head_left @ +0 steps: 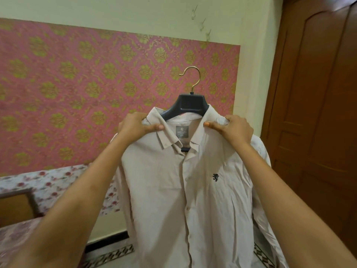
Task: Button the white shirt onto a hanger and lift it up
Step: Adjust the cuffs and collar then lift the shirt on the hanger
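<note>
The white shirt hangs in the air in front of me on a dark hanger with a gold hook. Its front placket is buttoned below the open collar, and a small dark emblem sits on the chest. My left hand pinches the shirt's left shoulder beside the collar. My right hand grips the right shoulder the same way. Both hands hold the shirt and hanger up at chest height; the hem is out of view.
A pink and gold patterned wall panel is behind the shirt. A bed with a floral sheet stands at lower left. A brown wooden door fills the right side. Patterned floor tiles show below.
</note>
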A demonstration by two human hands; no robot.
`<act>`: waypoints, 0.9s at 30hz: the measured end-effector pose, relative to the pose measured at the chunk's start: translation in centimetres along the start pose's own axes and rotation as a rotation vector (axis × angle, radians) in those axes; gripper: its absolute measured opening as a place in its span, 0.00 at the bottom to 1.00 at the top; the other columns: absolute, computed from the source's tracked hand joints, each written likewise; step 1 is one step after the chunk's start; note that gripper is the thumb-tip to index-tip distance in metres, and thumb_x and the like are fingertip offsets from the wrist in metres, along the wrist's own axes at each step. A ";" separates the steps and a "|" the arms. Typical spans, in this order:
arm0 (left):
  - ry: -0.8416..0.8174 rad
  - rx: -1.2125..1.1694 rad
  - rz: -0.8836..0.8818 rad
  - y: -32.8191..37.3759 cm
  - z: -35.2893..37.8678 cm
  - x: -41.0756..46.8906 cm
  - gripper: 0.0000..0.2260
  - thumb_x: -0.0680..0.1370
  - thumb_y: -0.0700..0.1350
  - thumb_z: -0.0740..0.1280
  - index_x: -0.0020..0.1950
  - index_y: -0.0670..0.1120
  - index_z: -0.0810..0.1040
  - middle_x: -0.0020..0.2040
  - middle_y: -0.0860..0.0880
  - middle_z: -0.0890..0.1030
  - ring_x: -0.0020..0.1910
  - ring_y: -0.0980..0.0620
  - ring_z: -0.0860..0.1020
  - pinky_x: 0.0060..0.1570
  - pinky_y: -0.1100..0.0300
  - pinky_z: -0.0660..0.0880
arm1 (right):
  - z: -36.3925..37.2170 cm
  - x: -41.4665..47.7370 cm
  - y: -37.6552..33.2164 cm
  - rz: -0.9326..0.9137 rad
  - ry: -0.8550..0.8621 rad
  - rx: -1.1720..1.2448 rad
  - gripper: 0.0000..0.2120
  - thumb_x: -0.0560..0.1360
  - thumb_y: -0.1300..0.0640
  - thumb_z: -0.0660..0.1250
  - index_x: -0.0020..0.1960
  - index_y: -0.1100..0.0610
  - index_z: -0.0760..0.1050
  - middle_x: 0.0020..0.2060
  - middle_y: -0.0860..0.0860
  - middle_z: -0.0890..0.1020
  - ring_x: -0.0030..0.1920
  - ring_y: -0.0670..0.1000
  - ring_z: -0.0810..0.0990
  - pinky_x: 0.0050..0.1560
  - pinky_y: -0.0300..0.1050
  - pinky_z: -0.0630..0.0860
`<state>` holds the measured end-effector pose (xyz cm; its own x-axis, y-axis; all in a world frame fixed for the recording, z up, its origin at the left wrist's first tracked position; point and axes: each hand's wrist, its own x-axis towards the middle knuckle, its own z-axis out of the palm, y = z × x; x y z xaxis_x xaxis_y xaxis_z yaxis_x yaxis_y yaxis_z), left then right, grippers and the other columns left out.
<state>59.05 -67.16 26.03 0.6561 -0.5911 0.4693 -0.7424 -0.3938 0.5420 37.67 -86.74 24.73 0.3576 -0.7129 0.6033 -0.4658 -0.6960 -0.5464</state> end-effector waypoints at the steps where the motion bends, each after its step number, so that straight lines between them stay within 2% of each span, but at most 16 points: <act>1: 0.001 0.002 0.002 -0.2 0.9 1.6 0.25 0.63 0.65 0.72 0.36 0.44 0.73 0.31 0.50 0.71 0.38 0.45 0.73 0.38 0.56 0.63 | 0.8 1.3 0.6 0.004 0.002 -0.012 0.32 0.59 0.26 0.63 0.32 0.57 0.66 0.26 0.48 0.69 0.29 0.47 0.67 0.29 0.42 0.59; 4: 0.000 0.057 0.015 0.1 4.0 7.5 0.24 0.64 0.66 0.70 0.33 0.46 0.68 0.31 0.51 0.70 0.39 0.45 0.72 0.39 0.55 0.63 | 4.0 6.7 2.4 0.040 -0.011 -0.032 0.32 0.59 0.25 0.63 0.32 0.56 0.68 0.27 0.48 0.70 0.32 0.51 0.71 0.32 0.43 0.61; 7: 0.014 0.136 0.043 0.7 5.8 13.5 0.26 0.66 0.68 0.68 0.39 0.44 0.72 0.35 0.49 0.73 0.41 0.45 0.73 0.39 0.55 0.64 | 6.5 12.4 3.1 0.044 0.001 -0.040 0.32 0.60 0.25 0.62 0.31 0.56 0.66 0.27 0.48 0.70 0.35 0.53 0.72 0.30 0.43 0.59; 10: 0.044 0.198 0.085 1.6 7.8 20.5 0.24 0.68 0.67 0.66 0.39 0.45 0.70 0.41 0.46 0.74 0.42 0.44 0.72 0.40 0.55 0.64 | 9.1 18.7 4.5 0.029 0.042 -0.061 0.30 0.62 0.26 0.61 0.32 0.55 0.65 0.28 0.48 0.70 0.37 0.54 0.72 0.34 0.44 0.62; 15: 0.059 0.260 0.148 2.8 12.1 30.2 0.28 0.68 0.68 0.64 0.48 0.42 0.74 0.50 0.41 0.79 0.50 0.39 0.76 0.42 0.53 0.66 | 12.6 27.3 7.9 -0.015 0.052 -0.100 0.31 0.60 0.26 0.64 0.39 0.55 0.69 0.36 0.51 0.76 0.41 0.55 0.75 0.39 0.45 0.66; 17: 0.066 0.268 0.148 3.2 13.5 33.4 0.29 0.69 0.68 0.64 0.50 0.42 0.75 0.49 0.41 0.79 0.48 0.40 0.76 0.41 0.54 0.66 | 13.7 30.1 8.9 -0.030 0.066 -0.116 0.33 0.58 0.26 0.65 0.43 0.55 0.69 0.41 0.53 0.80 0.45 0.57 0.77 0.41 0.45 0.67; 20: 0.114 0.281 0.142 4.0 15.6 38.2 0.26 0.69 0.68 0.64 0.44 0.43 0.70 0.42 0.44 0.74 0.41 0.44 0.72 0.40 0.54 0.65 | 15.7 35.2 10.4 -0.065 0.071 -0.124 0.37 0.57 0.27 0.67 0.53 0.53 0.72 0.50 0.54 0.81 0.53 0.58 0.77 0.44 0.46 0.67; 23: 0.147 0.290 0.118 4.7 17.7 42.9 0.26 0.68 0.69 0.64 0.41 0.45 0.69 0.41 0.44 0.75 0.40 0.44 0.72 0.39 0.55 0.66 | 17.3 40.2 11.4 -0.092 0.072 -0.085 0.37 0.60 0.29 0.68 0.59 0.54 0.71 0.54 0.55 0.79 0.56 0.59 0.76 0.44 0.45 0.64; 25: 0.192 0.293 0.124 5.4 19.1 46.7 0.26 0.67 0.69 0.63 0.44 0.46 0.72 0.45 0.42 0.79 0.43 0.42 0.75 0.40 0.54 0.67 | 18.3 44.4 12.1 -0.104 0.097 -0.055 0.37 0.61 0.30 0.68 0.59 0.56 0.72 0.54 0.55 0.79 0.55 0.58 0.76 0.42 0.44 0.64; 27: 0.238 0.279 0.136 6.1 20.1 49.6 0.28 0.68 0.68 0.64 0.54 0.47 0.76 0.51 0.42 0.80 0.51 0.40 0.76 0.42 0.54 0.66 | 19.2 48.2 12.6 -0.109 0.092 -0.037 0.37 0.61 0.29 0.67 0.57 0.56 0.72 0.53 0.55 0.80 0.53 0.58 0.77 0.41 0.43 0.65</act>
<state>84.32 -113.01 38.66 0.5375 -0.4845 0.6902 -0.8118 -0.5187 0.2681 64.58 -131.51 35.77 0.3323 -0.6213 0.7096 -0.4583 -0.7639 -0.4543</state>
